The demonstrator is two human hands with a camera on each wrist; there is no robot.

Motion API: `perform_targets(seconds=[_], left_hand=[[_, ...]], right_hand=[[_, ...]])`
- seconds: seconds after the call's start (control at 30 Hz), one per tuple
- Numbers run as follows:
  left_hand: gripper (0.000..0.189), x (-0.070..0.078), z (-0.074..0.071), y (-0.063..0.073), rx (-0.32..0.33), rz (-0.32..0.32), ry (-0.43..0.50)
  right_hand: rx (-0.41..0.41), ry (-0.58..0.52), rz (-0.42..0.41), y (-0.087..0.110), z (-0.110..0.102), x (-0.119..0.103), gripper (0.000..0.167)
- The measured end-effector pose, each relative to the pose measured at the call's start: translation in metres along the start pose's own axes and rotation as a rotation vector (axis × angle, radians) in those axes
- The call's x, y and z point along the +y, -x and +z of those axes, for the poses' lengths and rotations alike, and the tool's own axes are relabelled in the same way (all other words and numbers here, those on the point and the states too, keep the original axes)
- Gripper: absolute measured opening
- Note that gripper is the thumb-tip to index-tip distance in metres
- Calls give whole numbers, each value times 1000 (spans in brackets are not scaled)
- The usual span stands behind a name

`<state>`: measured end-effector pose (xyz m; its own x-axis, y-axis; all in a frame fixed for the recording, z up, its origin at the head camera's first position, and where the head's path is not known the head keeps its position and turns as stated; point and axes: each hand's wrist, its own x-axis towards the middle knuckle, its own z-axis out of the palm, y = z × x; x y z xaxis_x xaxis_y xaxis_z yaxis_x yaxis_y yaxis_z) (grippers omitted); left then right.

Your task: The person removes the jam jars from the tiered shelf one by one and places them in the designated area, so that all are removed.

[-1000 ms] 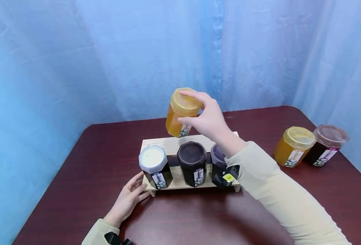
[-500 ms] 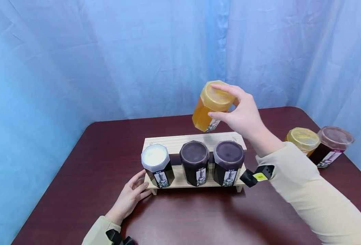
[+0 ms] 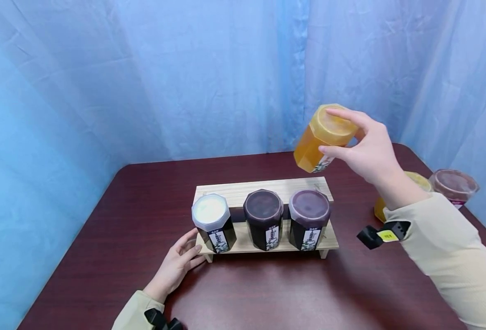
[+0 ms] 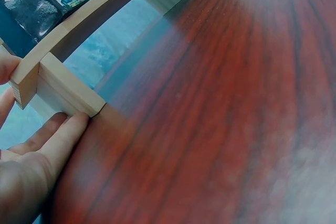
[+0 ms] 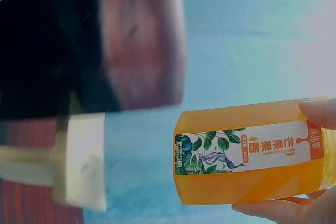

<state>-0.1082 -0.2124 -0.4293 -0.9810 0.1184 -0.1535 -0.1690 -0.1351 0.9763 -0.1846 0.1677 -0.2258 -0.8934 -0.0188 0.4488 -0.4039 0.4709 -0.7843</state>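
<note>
My right hand (image 3: 368, 153) grips a jar of orange-yellow jam (image 3: 313, 144) by its yellowish lid, thumb on one side and fingers on the other. The jar hangs tilted in the air, beyond and above the right end of a two-step wooden rack (image 3: 243, 195). Its label (image 5: 252, 148) faces the right wrist camera. My left hand (image 3: 174, 268) holds the rack's front left corner; in the left wrist view, fingertips (image 4: 79, 121) touch the wooden leg (image 4: 68, 85). On the lower step stand three dark jars: one white-lidded (image 3: 215, 224), two dark-lidded (image 3: 264, 220) (image 3: 310, 220).
At the table's right side stand another yellow-lidded jar (image 3: 420, 180), partly hidden behind my right forearm, and a dark jar with a pinkish lid (image 3: 455, 183). The dark red table (image 3: 259, 293) ends at blue curtains (image 3: 210, 82) behind it.
My right hand has carried the orange-yellow jar to the right, from over the rack's middle to past its right end, tilting it more. The left hand stays at the rack's corner.
</note>
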Motion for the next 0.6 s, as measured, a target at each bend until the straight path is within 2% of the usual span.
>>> perform_targets(seconds=[0.23,0.6], left_hand=[[60,0,-1,-2,-21,-10,-11],[64,4,-7,-5,-113,-25,-34]], right_hand=[[26,95,25,9,-10,25,61],[50,219,51,22,-26,60,62]])
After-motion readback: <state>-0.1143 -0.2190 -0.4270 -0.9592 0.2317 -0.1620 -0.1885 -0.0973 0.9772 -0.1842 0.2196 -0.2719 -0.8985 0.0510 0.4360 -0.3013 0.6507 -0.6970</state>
